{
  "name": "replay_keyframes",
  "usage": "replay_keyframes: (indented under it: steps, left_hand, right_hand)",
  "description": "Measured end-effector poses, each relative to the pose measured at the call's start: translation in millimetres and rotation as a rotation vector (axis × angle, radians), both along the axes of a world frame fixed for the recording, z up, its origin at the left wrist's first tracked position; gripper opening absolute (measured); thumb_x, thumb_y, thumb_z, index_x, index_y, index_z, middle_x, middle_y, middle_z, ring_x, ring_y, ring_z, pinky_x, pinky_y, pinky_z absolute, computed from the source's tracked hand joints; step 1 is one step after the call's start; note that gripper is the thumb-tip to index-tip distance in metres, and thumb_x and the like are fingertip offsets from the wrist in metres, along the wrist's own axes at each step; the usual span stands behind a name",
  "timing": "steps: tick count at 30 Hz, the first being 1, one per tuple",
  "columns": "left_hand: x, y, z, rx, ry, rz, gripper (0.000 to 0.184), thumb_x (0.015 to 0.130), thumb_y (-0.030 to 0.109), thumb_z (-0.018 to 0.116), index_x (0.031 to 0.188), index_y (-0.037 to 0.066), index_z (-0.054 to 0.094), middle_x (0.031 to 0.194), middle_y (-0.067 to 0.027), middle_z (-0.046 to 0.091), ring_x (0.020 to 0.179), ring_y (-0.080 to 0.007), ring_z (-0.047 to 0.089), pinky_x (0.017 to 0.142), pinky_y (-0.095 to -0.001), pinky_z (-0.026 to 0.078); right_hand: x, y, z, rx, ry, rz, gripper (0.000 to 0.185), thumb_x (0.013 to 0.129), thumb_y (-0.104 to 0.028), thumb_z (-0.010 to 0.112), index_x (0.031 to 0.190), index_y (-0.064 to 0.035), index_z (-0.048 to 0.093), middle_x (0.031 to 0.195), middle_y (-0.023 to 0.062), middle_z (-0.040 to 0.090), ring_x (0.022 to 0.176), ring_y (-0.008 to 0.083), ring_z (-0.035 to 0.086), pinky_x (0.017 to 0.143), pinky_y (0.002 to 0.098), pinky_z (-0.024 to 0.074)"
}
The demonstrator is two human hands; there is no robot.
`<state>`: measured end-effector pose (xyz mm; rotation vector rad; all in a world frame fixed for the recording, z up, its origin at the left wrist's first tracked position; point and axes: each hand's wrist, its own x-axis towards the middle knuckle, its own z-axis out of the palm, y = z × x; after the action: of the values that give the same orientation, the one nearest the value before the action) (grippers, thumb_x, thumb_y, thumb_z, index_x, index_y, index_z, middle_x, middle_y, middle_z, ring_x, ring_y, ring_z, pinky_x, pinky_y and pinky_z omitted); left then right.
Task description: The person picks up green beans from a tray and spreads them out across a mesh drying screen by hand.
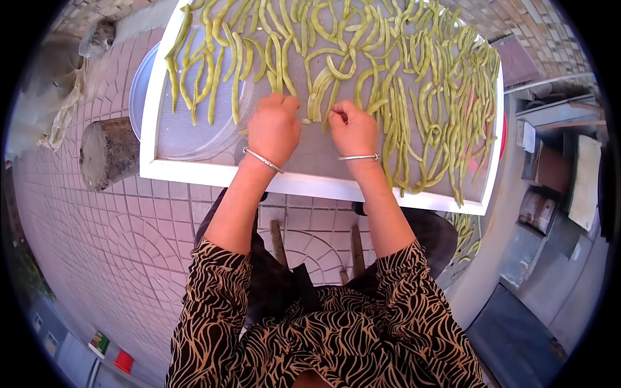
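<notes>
Long green bean pods [446, 110] lie spread over a mesh screen in a white frame [259, 183]. Over the near middle of the mesh, my left hand [274, 128] has its fingers curled closed, and what they hold, if anything, is hidden. To its right, my right hand [353, 129] is closed in a pinch, thumb against the fingers; nothing can be made out in it. Between the hands lies a split, flattened pod [317, 97], with a small pale piece [306, 121] beside my left hand. A silver bangle circles each wrist.
A log stump [108, 154] stands left of the frame on pink paving. A blue round tray [138, 90] shows beneath the frame's left edge. At the right are shelves with boxes [550, 168]. More beans [464, 236] lie below the frame's right corner.
</notes>
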<state>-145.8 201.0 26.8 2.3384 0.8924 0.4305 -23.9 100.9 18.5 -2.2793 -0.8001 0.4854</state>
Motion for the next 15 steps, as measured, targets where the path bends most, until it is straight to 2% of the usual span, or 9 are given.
replay_keyframes:
  steps: [2, 4, 5, 7, 8, 10, 11, 13, 15]
  left_hand:
    - [6, -8, 0, 0.038, 0.008, -0.093, 0.024, 0.064, 0.004, 0.063, 0.088, 0.006, 0.059, 0.082, -0.0100, 0.054, 0.083, -0.0301, 0.054, 0.067, -0.0399, 0.046]
    - [15, -18, -1, 0.103, 0.034, -0.179, 0.022, 0.064, 0.002, 0.061, 0.085, 0.007, 0.060, 0.082, -0.0094, 0.053, 0.085, -0.0296, 0.053, 0.066, -0.0403, 0.048]
    - [17, -23, 0, 0.109, 0.075, -0.184, 0.025, 0.064, 0.003, 0.062, 0.089, 0.007, 0.059, 0.084, -0.0099, 0.053, 0.086, -0.0301, 0.053, 0.068, -0.0399, 0.047]
    - [15, -26, -1, 0.110, 0.139, -0.237, 0.032, 0.064, 0.003, 0.064, 0.096, 0.007, 0.059, 0.088, -0.0108, 0.054, 0.089, -0.0312, 0.052, 0.073, -0.0390, 0.046]
    - [16, -30, -3, 0.136, 0.029, -0.234, 0.030, 0.063, 0.001, 0.060, 0.092, 0.007, 0.060, 0.088, -0.0103, 0.053, 0.088, -0.0303, 0.052, 0.070, -0.0396, 0.047]
    - [10, -34, 0, 0.152, -0.008, -0.227, 0.031, 0.066, 0.003, 0.062, 0.097, 0.006, 0.060, 0.092, -0.0111, 0.054, 0.090, -0.0315, 0.052, 0.073, -0.0401, 0.045]
    - [4, -34, -4, 0.180, 0.029, -0.235, 0.036, 0.068, 0.002, 0.064, 0.103, 0.005, 0.059, 0.091, -0.0111, 0.055, 0.078, -0.0258, 0.055, 0.069, -0.0342, 0.045]
    - [-4, -40, -7, 0.068, 0.015, -0.185, 0.033, 0.070, 0.002, 0.063, 0.103, 0.005, 0.060, 0.089, -0.0093, 0.055, 0.067, -0.0204, 0.053, 0.063, -0.0299, 0.045]
    - [-13, -53, -12, 0.036, -0.016, -0.148, 0.030, 0.074, 0.003, 0.062, 0.103, 0.003, 0.060, 0.089, -0.0078, 0.056, 0.062, -0.0156, 0.052, 0.060, -0.0270, 0.044]
  right_hand:
    - [5, -15, 7, 0.082, 0.160, -0.021, 0.010, 0.075, -0.014, 0.062, 0.081, -0.0064, 0.064, 0.070, 0.0105, 0.063, 0.061, 0.0228, 0.061, 0.059, 0.0328, 0.0475]
    - [12, -37, 25, 0.143, 0.250, -0.067, 0.010, 0.076, -0.013, 0.063, 0.082, -0.0047, 0.064, 0.068, 0.0069, 0.063, 0.059, 0.0153, 0.058, 0.057, 0.0276, 0.0459]
    - [20, -51, 36, 0.174, 0.286, -0.102, 0.010, 0.077, -0.012, 0.063, 0.083, -0.0039, 0.065, 0.067, 0.0050, 0.062, 0.058, 0.0115, 0.057, 0.057, 0.0249, 0.0451]
    - [47, -90, 60, 0.296, 0.262, -0.179, 0.010, 0.078, -0.011, 0.063, 0.083, -0.0020, 0.064, 0.067, 0.0008, 0.060, 0.060, 0.0069, 0.053, 0.057, 0.0219, 0.0433]
    - [63, -121, 71, 0.349, 0.239, -0.233, 0.010, 0.079, -0.010, 0.063, 0.084, -0.0011, 0.064, 0.067, -0.0013, 0.059, 0.062, 0.0046, 0.051, 0.057, 0.0204, 0.0424]
    - [94, -185, 102, 0.439, 0.212, -0.411, 0.011, 0.080, -0.009, 0.062, 0.085, 0.0000, 0.064, 0.069, -0.0037, 0.058, 0.063, 0.0032, 0.049, 0.058, 0.0181, 0.0400]
    - [108, -220, 109, 0.483, 0.191, -0.531, 0.010, 0.081, -0.009, 0.061, 0.086, -0.0001, 0.064, 0.071, -0.0032, 0.058, 0.064, 0.0027, 0.049, 0.058, 0.0170, 0.0381]
    - [135, -306, 109, 0.444, 0.118, -0.698, 0.011, 0.080, -0.011, 0.063, 0.087, -0.0025, 0.064, 0.070, -0.0013, 0.059, 0.060, 0.0036, 0.049, 0.054, 0.0172, 0.0376]
    - [140, -384, 101, 0.420, 0.125, -0.891, 0.014, 0.078, -0.013, 0.065, 0.088, -0.0031, 0.064, 0.072, -0.0005, 0.059, 0.058, 0.0039, 0.049, 0.053, 0.0173, 0.0372]
